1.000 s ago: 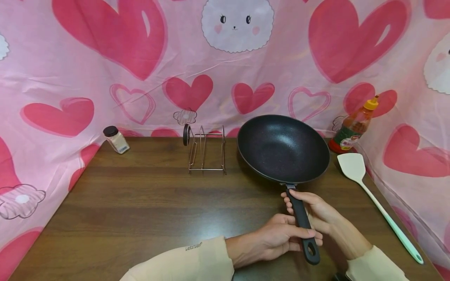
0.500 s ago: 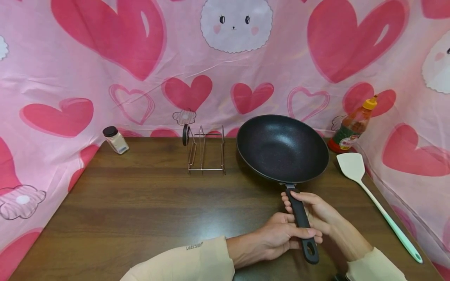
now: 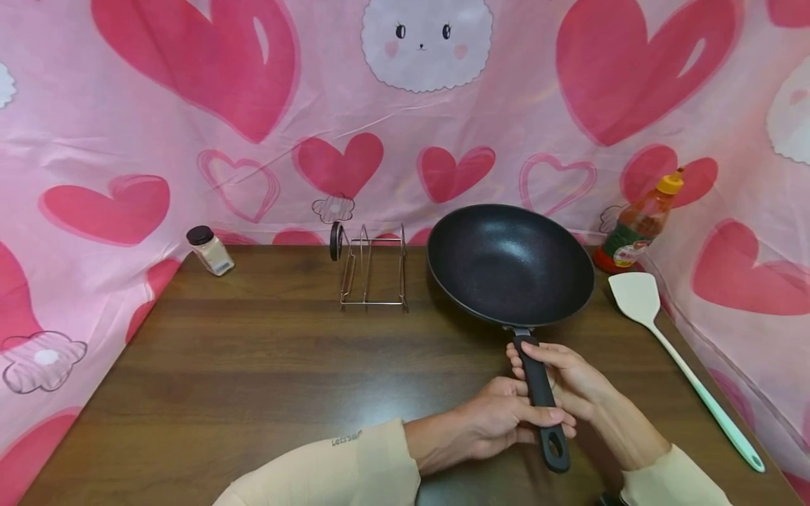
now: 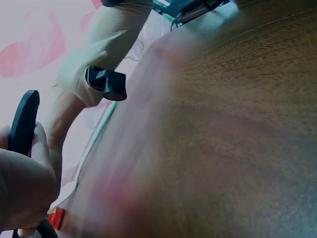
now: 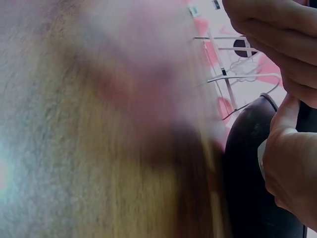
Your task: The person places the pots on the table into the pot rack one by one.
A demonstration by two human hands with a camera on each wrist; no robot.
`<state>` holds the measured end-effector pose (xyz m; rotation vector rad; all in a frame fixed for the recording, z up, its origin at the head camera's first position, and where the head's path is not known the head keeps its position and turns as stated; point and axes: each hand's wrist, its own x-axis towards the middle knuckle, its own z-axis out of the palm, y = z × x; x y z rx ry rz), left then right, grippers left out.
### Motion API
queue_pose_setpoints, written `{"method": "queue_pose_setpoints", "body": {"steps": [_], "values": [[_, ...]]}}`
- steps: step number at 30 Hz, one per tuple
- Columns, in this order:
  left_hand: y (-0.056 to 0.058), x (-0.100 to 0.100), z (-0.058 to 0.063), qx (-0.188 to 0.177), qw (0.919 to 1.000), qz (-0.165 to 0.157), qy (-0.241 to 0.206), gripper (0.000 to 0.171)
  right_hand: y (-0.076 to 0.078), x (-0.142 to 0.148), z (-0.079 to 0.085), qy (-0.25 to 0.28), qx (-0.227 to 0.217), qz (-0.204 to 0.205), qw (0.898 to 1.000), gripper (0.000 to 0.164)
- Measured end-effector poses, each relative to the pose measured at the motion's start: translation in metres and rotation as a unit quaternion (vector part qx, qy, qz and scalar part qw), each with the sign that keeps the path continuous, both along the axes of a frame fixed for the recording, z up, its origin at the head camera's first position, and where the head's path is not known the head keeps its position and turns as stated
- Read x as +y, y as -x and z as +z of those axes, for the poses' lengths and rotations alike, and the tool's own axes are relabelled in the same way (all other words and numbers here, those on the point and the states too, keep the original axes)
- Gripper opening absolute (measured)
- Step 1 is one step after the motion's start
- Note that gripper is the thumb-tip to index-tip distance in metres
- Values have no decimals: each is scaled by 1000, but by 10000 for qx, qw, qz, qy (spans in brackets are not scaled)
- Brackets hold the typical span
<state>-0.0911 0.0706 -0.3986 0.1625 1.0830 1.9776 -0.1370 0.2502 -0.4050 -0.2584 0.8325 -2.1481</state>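
Note:
A black deep frying pan (image 3: pixel 506 270) fills the right middle of the head view, its inside turned up toward me and nothing in it. Both hands hold its black handle (image 3: pixel 539 383). My right hand (image 3: pixel 579 383) grips near the pan's end, thumb laid on top and fingers wrapping underneath. Lower down, my left hand (image 3: pixel 496 422) grips with its thumb across the handle, just short of the holed tip. The right wrist view shows the pan's dark outer side (image 5: pixel 247 148) beside my right hand (image 5: pixel 292 168). In the left wrist view, the handle's end (image 4: pixel 24 124) sticks out above my left hand (image 4: pixel 25 183).
A wire rack (image 3: pixel 373 274) stands left of the pan on the brown wooden table (image 3: pixel 253 365). A small black-capped jar (image 3: pixel 211 251) is at the back left. At right are a red sauce bottle (image 3: pixel 639 225) and a spatula (image 3: pixel 696 383). A pink heart-patterned cloth (image 3: pixel 253 183) surrounds the table.
The handle's tip and my left hand have shifted very slightly to the left. Both grips stay the same, and the pan barely moves.

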Motion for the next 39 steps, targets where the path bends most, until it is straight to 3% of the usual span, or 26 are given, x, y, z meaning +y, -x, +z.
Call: {"method": "queue_pose_setpoints", "body": {"steps": [19,39], "values": [[9,-15,1,122,9992,-356,-95,13,-1,-9,3,-213,293,-325,9988,47],[13,-21,7,353,9985,-420,-73,15,2,-15,7,-282,515,-475,9971,45]]}}
